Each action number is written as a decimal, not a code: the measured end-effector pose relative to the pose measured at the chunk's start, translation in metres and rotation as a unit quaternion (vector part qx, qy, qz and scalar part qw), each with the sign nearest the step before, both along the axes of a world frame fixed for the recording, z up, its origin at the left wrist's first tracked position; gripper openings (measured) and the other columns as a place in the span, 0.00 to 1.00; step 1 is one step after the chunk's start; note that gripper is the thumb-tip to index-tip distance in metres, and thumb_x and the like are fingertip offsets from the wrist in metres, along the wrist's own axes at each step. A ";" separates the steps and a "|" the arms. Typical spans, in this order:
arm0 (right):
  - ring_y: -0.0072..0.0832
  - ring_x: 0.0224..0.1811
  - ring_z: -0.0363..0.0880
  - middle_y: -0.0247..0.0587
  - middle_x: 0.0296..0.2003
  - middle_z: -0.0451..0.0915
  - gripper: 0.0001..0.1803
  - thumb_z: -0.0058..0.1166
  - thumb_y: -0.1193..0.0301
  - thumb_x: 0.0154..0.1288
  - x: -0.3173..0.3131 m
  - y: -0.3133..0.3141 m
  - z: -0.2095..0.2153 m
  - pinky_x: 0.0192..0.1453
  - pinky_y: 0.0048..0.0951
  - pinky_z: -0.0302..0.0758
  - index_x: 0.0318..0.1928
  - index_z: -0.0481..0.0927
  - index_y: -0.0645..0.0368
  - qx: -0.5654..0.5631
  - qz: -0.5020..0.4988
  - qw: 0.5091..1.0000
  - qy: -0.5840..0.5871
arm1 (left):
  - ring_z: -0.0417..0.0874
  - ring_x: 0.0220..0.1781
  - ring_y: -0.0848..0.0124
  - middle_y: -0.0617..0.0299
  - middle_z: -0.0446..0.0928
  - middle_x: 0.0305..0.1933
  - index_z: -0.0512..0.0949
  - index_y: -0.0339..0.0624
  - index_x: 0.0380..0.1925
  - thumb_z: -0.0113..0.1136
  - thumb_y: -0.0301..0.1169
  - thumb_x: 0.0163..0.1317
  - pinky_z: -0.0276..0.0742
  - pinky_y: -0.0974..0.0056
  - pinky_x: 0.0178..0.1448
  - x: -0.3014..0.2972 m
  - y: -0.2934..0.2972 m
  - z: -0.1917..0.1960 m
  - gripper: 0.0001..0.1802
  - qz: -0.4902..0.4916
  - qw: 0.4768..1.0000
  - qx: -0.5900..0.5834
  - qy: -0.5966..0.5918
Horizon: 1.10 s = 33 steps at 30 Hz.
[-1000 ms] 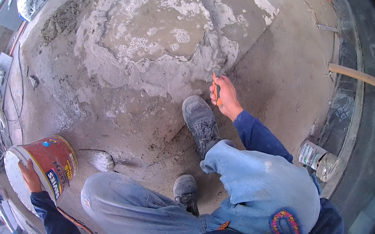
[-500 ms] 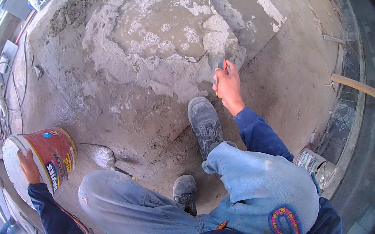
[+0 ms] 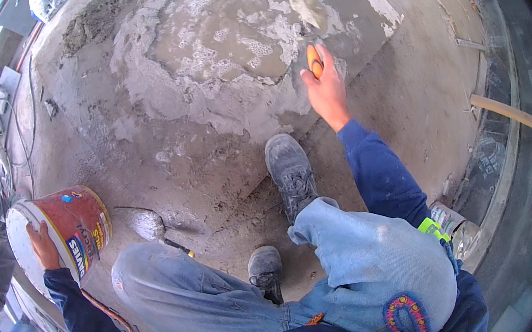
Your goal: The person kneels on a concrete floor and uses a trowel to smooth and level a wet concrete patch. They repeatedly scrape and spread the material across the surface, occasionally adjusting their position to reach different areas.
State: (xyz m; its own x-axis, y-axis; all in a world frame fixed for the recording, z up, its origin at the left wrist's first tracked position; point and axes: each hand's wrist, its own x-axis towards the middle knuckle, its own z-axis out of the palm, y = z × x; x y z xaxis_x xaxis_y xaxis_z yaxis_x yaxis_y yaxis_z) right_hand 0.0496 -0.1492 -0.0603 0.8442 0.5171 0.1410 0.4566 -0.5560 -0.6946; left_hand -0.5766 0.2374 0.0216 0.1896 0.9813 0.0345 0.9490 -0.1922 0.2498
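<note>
The right hand, reaching out in the upper middle of the frame, has its fingers closed around an orange tool handle. The blade beyond it is blurred, so its shape cannot be told. It works at the edge of a wide patch of wet grey mortar spread over the concrete floor in the upper centre. The middle of that patch looks smoothed and glossy, while its rim is rough and lumpy — by the look of it the spreading is well under way, with the edges and the bare floor around them left to do.

At the far left the left hand rests with fingers curled over the white rim of a red bucket, tipped on its side. The bucket carries a label of blue, white and yellow bands on its red wall. Just right of it lies a trowel caked with grey — untouched on the floor. Two dusty boots stand near the patch's lower edge.
</note>
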 end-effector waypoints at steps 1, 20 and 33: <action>0.45 0.43 0.79 0.52 0.42 0.78 0.32 0.55 0.71 0.61 -0.010 -0.008 -0.006 0.45 0.41 0.76 0.65 0.63 0.59 0.036 -0.016 0.998 0.054 | 0.66 0.68 0.45 0.33 0.66 0.64 0.60 0.27 0.64 0.52 0.41 0.68 0.58 0.56 0.70 -0.006 0.001 0.001 0.33 0.004 1.000 0.004 0.005; 0.29 0.17 0.72 0.40 0.30 0.73 0.12 0.45 0.70 0.65 -0.111 -0.030 0.005 0.19 0.30 0.70 0.47 0.64 0.57 0.266 -0.114 0.765 0.576 | 0.67 0.66 0.46 0.32 0.66 0.64 0.59 0.26 0.64 0.52 0.40 0.68 0.58 0.57 0.69 -0.009 0.000 0.004 0.33 -0.009 0.997 0.017 0.074; 0.54 0.43 0.80 0.57 0.45 0.76 0.29 0.57 0.67 0.58 -0.045 0.024 0.013 0.45 0.47 0.76 0.58 0.67 0.66 -0.102 0.074 0.989 -0.072 | 0.72 0.61 0.47 0.35 0.71 0.58 0.63 0.27 0.61 0.52 0.38 0.68 0.63 0.56 0.65 0.001 -0.006 0.011 0.29 -0.031 0.999 0.005 -0.028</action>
